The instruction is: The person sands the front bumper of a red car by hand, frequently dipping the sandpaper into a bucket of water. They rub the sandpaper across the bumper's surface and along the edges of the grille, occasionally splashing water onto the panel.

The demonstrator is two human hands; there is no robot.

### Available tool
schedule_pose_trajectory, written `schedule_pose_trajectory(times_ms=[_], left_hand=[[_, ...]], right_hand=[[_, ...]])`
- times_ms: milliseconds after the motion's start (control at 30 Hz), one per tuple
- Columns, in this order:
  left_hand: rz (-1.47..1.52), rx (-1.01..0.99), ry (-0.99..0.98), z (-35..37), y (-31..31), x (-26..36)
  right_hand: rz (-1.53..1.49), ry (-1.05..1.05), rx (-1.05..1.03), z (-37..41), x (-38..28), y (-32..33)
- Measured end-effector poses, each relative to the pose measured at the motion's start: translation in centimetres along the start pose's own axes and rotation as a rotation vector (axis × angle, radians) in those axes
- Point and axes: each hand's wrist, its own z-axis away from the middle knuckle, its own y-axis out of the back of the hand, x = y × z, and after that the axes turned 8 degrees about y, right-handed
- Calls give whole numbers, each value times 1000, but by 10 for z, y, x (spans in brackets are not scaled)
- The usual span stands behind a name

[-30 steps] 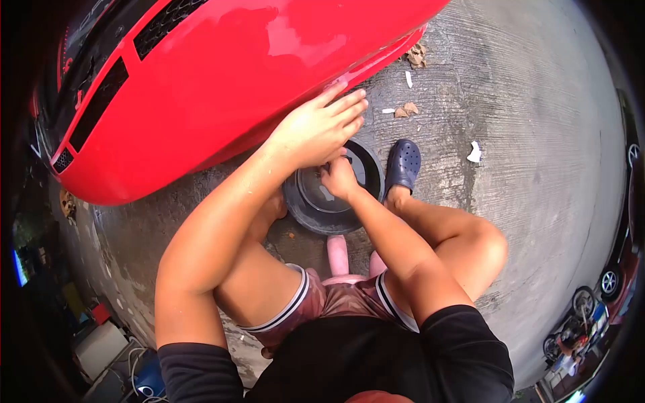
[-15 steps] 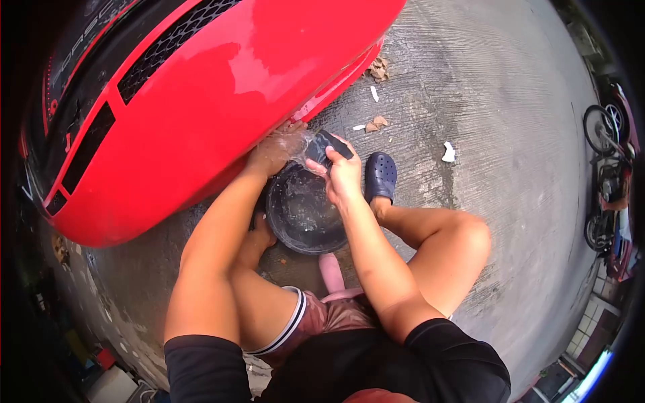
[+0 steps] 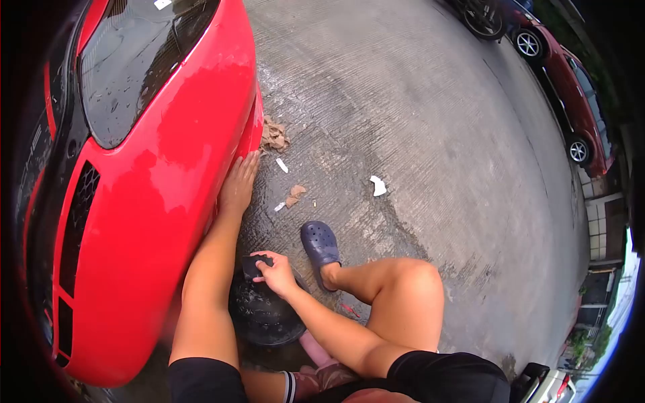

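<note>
My left hand (image 3: 238, 187) lies with fingers stretched out along the lower side of the red car (image 3: 181, 127), near its bottom edge. In my right hand (image 3: 277, 274) is a black rectangular pad (image 3: 252, 267), pinched between thumb and fingers. The pad is over the far rim of a black basin (image 3: 269, 316) that stands on the ground between my legs. Water shows inside the basin, and my right forearm passes beside its right edge. The pad's exact material cannot be made out.
Crumpled brown paper (image 3: 274, 136) lies by the car. Torn brown scraps (image 3: 295, 195) and a white piece (image 3: 378, 186) are on the wet concrete (image 3: 416, 121). My foot wears a blue clog (image 3: 319, 243). Farther off are a parked dark red car (image 3: 571, 94) and a motorcycle wheel (image 3: 484, 20).
My view has turned, shifting the scene left and down. My left hand has moved from near the basin farther along the car's side. Splashing water around the hands has stopped; the pad stays in my right hand.
</note>
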Motion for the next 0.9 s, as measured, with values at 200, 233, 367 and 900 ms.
schedule_pose_trajectory(times_ms=[200, 233, 367, 900], left_hand=[[128, -86, -61, 74, 3, -20], [99, -83, -75, 88, 5, -25], [23, -94, -118, 160, 10, -36], [1526, -399, 639, 317, 96, -90]], right_hand=[[512, 297, -56, 18, 35, 0], [623, 431, -52, 28, 36, 0], [775, 23, -18, 42, 87, 23], [-70, 107, -347, 101, -108, -108]])
